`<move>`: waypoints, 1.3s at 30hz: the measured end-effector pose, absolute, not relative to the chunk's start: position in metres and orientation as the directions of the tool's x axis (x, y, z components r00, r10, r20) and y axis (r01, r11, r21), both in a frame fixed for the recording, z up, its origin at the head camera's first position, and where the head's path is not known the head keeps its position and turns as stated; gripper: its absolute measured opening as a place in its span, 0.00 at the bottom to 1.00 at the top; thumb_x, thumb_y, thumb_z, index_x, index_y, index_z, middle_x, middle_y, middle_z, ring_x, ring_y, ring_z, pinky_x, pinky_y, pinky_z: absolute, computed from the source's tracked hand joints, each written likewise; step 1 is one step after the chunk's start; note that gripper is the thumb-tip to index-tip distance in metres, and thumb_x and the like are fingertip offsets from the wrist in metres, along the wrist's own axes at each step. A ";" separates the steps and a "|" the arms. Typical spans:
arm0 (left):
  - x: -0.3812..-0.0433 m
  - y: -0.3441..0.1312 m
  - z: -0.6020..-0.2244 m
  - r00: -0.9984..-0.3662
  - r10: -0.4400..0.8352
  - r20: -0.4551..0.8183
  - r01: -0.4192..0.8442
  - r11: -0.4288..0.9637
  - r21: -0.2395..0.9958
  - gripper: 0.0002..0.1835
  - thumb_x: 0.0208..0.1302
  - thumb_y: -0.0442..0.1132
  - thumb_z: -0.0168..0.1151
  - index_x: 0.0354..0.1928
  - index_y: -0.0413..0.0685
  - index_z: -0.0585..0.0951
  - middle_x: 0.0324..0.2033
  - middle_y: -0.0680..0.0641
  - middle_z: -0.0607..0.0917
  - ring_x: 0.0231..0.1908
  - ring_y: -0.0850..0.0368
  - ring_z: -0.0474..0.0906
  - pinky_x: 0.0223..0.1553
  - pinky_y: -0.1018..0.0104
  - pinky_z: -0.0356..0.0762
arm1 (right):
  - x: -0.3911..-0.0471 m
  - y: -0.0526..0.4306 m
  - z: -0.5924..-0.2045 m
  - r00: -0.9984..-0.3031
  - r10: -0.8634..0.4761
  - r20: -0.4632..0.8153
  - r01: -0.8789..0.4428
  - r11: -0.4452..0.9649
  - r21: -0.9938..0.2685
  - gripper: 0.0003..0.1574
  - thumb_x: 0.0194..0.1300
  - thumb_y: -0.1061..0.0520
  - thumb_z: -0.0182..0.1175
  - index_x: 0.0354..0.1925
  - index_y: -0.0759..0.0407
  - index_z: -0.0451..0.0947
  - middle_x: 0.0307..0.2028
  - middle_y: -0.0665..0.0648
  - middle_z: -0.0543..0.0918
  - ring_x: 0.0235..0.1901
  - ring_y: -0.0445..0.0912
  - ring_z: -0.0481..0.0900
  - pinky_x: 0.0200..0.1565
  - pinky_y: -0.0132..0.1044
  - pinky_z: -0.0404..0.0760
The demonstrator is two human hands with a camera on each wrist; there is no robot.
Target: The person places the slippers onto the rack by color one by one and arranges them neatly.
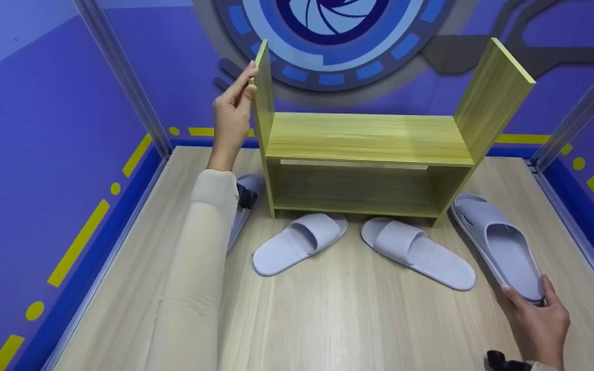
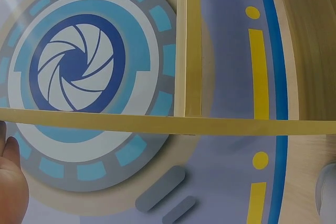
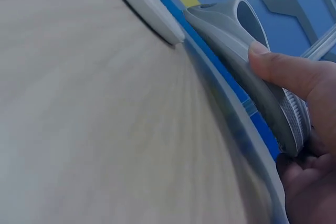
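Observation:
A small wooden shelf (image 1: 369,136) with two tall side panels stands on the floor. My left hand (image 1: 232,113) is at its left side panel (image 2: 247,124), thumb and fingers pinching the front edge. At the right, my right hand (image 1: 542,319) grips a grey closed-toe slipper (image 1: 508,252) by the heel, thumb on one side and fingers under the other. This slipper's toe points to the shelf, and its sole (image 3: 262,98) appears off the floor. Between the hands lie two grey open-toe slides, the left slide (image 1: 299,245) and the right slide (image 1: 418,252).
Another grey shoe (image 1: 250,183) lies left of the shelf, mostly hidden by my left forearm. Blue-purple printed walls (image 1: 70,154) with metal corner posts (image 1: 127,77) enclose the light wooden floor (image 1: 328,319) at the back and both sides.

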State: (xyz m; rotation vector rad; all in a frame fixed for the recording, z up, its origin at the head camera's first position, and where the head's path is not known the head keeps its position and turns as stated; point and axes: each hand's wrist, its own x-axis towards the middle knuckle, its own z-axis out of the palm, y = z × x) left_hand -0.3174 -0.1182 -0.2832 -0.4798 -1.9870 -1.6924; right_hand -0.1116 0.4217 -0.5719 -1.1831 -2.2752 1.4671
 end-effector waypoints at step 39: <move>-0.319 -0.119 -0.284 -0.821 -0.041 0.569 0.556 0.165 0.815 0.21 0.69 0.38 0.51 0.62 0.43 0.75 0.66 0.50 0.72 0.65 0.63 0.69 0.62 0.69 0.70 | -0.059 0.450 -0.511 -0.818 0.558 -0.143 0.397 0.366 -0.842 0.54 0.64 0.54 0.63 0.75 0.44 0.39 0.75 0.48 0.39 0.72 0.37 0.39 0.62 0.13 0.49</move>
